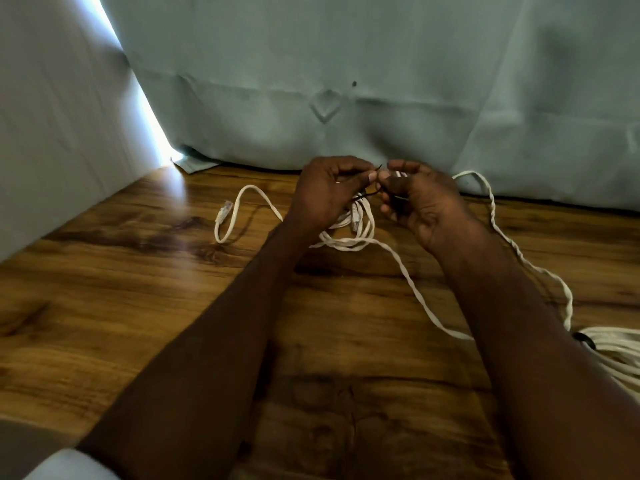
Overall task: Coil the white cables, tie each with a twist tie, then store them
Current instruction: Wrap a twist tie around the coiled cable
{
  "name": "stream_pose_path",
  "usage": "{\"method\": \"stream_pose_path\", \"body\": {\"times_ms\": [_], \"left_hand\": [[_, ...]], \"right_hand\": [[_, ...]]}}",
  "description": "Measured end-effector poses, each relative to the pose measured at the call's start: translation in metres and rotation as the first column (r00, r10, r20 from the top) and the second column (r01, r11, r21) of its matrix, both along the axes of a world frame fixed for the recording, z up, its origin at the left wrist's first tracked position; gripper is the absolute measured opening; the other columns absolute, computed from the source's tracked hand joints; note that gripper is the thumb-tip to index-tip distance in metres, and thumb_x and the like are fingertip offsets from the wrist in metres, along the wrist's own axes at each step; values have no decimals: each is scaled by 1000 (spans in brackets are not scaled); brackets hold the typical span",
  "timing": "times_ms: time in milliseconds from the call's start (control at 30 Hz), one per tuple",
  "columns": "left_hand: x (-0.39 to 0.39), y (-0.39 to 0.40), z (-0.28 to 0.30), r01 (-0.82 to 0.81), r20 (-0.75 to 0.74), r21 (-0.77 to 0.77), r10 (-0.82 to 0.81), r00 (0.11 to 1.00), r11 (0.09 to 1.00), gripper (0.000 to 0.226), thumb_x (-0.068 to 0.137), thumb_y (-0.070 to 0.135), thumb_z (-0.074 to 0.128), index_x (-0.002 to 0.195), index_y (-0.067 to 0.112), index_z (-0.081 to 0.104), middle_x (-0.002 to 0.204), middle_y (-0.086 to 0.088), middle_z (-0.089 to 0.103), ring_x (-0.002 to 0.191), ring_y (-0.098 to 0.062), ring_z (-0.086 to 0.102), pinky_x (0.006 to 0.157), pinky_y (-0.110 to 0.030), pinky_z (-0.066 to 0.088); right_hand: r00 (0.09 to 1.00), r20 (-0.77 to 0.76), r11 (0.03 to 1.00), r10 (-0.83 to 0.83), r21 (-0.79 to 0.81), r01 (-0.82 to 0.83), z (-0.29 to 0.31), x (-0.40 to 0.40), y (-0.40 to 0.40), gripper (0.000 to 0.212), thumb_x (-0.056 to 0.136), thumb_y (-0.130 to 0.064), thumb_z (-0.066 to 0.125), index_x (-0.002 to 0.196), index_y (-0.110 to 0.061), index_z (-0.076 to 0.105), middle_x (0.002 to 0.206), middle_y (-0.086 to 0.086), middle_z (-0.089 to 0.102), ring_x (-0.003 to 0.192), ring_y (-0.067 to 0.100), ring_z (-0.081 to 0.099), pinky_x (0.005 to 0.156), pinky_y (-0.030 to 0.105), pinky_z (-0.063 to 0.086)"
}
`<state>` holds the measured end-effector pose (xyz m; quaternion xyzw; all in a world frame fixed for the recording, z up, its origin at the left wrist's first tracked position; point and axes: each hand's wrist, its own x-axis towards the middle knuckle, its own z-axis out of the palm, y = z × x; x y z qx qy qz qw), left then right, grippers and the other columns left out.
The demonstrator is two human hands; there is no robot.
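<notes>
Two hands work over a wooden table (104, 323), and there are two lots of white cable. The left hand (325, 194) and the right hand (420, 206) are held close together at the far middle of the table, fingertips almost touching. Both have curled fingers and pinch one thin black twist tie (367, 195), a short bendy wire that pokes out between them. Just under the hands lies a small bunch of white cable (349, 237), looped loosely a few times, not neat yet. One end of it snakes out to the left and ends in a clear plastic plug (223, 211) lying flat on the wood. A second plug sits inside the loops, near the left hand. A long piece of cable (415, 289) looks twisted like rope and runs from the loops toward the near right. There it reaches a second bundle of cable (613, 348) at the right edge, with many neat strands side by side and a dark band around it. The table is shiny brown wood with dark swirly grain. Behind it hangs a soft, wrinkled pale green cloth (346, 64).
</notes>
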<state>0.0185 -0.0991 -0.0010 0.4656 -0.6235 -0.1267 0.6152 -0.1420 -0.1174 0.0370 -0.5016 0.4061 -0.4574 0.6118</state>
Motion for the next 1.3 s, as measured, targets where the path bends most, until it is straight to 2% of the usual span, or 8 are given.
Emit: {"method": "stream_pose_path", "body": {"times_ms": [200, 433, 567, 667, 767, 933, 1167, 1300], "left_hand": [[-4, 3, 2, 77, 20, 5, -77, 997, 997, 16, 92, 6, 74, 106, 0, 79, 90, -5, 78, 82, -9, 74, 73, -22, 56], [-2, 4, 0, 87, -3, -10, -87, 996, 996, 18, 90, 8, 77, 106, -1, 78, 94, -10, 79, 88, -21, 77, 85, -29, 59], [-2, 5, -1, 89, -16, 1, -89, 996, 996, 20, 90, 8, 78, 107, -1, 78, 97, -11, 79, 93, -21, 76, 87, -28, 58], [-6, 4, -2, 95, 25, 0, -95, 995, 995, 19, 94, 10, 75, 110, 0, 77, 99, -8, 79, 95, -19, 76, 90, -31, 59], [-1, 2, -4, 50, 38, 8, -50, 998, 999, 18, 96, 12, 71, 110, 3, 77, 103, -7, 78, 99, -18, 74, 91, -32, 58], [0, 0, -5, -28, 18, 31, 27, 999, 999, 11, 96, 10, 66, 100, 5, 75, 92, 0, 76, 88, -11, 70, 83, -28, 56], [-10, 3, -5, -49, 35, 87, 46, 998, 995, 11, 96, 16, 67, 87, 10, 71, 71, 9, 68, 65, -3, 62, 65, -28, 50], [-9, 8, 1, -36, -81, 130, 47, 996, 991, 12, 100, 16, 56, 94, 8, 63, 78, -13, 70, 55, -18, 61, 49, -29, 46]], "right_hand": [[995, -54, 992, -81, -104, 75, -2, -1, 3, 11, 92, -15, 75, 103, -16, 77, 86, -3, 74, 81, 11, 65, 65, 27, 54], [945, 268, 954, -190, -176, 242, 11, -8, -4, 8, 95, -17, 70, 97, -13, 76, 79, -5, 72, 77, 9, 66, 69, 27, 48], [723, 690, 992, -26, -69, 102, 21, -18, -7, 10, 99, -14, 64, 90, -15, 65, 79, -1, 67, 77, 16, 71, 78, 35, 56], [598, 801, 998, -31, -13, 69, 15, -17, -9, 12, 101, -9, 60, 89, -10, 62, 74, 4, 59, 63, 17, 64, 67, 35, 58], [708, 697, 992, -114, 37, 123, 11, -15, -15, 17, 102, -3, 54, 88, -11, 60, 67, 2, 53, 54, 12, 52, 56, 28, 50], [985, 110, 972, -136, -176, 154, 0, 5, -4, 12, 100, -1, 58, 94, -9, 66, 73, 4, 57, 49, 7, 48, 49, 25, 46], [947, -252, 906, -200, -414, 81, -8, 15, 4, 22, 95, -2, 63, 80, -17, 69, 86, 10, 74, 72, 16, 67, 69, 32, 57], [920, -345, 916, -187, -400, 36, -13, 16, 2, 17, 89, -8, 73, 75, -18, 74, 76, 7, 76, 72, 21, 74, 76, 42, 64]]}}
